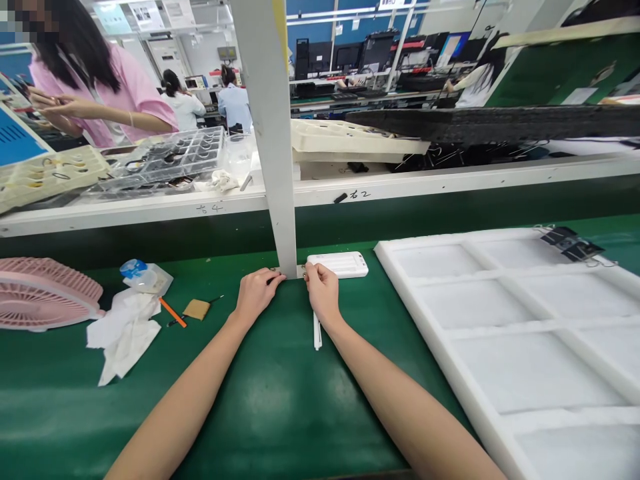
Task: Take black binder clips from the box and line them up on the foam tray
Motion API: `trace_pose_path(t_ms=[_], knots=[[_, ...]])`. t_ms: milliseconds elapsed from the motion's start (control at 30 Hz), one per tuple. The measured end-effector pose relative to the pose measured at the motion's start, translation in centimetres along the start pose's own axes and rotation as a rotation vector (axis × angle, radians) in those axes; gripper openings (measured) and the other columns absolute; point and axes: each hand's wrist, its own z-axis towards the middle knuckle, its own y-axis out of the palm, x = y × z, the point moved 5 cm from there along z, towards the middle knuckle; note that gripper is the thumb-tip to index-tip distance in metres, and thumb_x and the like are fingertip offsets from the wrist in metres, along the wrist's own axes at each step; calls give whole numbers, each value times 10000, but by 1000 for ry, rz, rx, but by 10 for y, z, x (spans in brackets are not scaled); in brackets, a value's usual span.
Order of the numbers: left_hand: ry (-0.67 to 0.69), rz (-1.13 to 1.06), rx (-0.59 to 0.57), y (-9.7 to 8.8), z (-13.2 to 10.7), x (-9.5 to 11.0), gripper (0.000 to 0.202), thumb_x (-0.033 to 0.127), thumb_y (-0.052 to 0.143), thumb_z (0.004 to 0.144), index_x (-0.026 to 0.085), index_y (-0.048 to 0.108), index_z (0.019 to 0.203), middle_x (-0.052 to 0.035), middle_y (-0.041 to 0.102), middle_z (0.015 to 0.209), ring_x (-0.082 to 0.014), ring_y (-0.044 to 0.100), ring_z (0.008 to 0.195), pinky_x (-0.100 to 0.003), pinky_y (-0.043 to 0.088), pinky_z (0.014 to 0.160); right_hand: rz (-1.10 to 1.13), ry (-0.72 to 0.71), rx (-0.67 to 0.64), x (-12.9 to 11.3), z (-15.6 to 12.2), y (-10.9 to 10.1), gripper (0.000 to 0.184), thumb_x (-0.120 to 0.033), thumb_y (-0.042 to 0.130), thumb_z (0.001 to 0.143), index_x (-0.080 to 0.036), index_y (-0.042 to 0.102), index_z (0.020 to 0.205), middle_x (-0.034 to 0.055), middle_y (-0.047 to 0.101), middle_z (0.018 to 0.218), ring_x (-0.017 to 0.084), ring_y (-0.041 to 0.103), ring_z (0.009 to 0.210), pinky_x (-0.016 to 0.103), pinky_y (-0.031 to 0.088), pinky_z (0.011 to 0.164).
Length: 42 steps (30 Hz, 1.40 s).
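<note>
Bright overhead light, faint shadows, warped wide-angle edges

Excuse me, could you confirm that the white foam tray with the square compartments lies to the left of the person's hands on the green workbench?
Not quite: the white foam tray lies to the right of the left hand and right hand, not to their left, as the head view shows. It does rest on the green workbench, as you said.
</note>
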Motion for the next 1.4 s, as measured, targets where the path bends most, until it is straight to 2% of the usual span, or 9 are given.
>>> trace_pose_path(t_ms=[467,733,867,1067,1300,1400], knots=[[22,66,-6,3,1,0,289,427,594,961,232,794,887,-41,772,917,-205,710,812,-289,485,657,-2,8,-6,0,-1,0,442,-472,570,937,-197,475,605,-30,408,538,135,370,521,266,312,524],[37,203,-19,3,3,4,366,500,569,958,217,775,850,-49,744,859,-194,669,725,-276,388,559,-7,11,-2,0,0,0,445,-489,566,928,-204,463,602,-28,404,543,141,372,526,268,318,523],[27,188,-27,3,3,3,345,479,581,958,214,773,849,-47,740,858,-187,660,717,-274,371,562,-6,6,-3,0,0,0,439,-476,563,931,-203,463,602,-29,404,545,140,369,526,269,318,530],[55,119,-26,2,1,1,279,397,585,972,226,788,886,-41,756,910,-193,691,808,-271,431,634,5,-3,15,0,0,-1,436,-469,558,937,-203,462,605,-28,411,545,142,376,527,274,318,539],[93,84,-3,-3,1,3,288,387,571,976,222,782,871,-41,750,864,-176,679,753,-267,438,636,11,-44,57,-7,-1,-5,446,-458,555,942,-205,438,594,-33,398,536,140,368,526,279,315,544],[95,77,20,-5,3,2,318,412,604,949,204,751,759,-31,717,749,-155,635,641,-265,411,594,9,-81,102,-12,-3,-7,441,-440,552,939,-206,417,590,-35,385,538,138,365,536,276,313,542]])
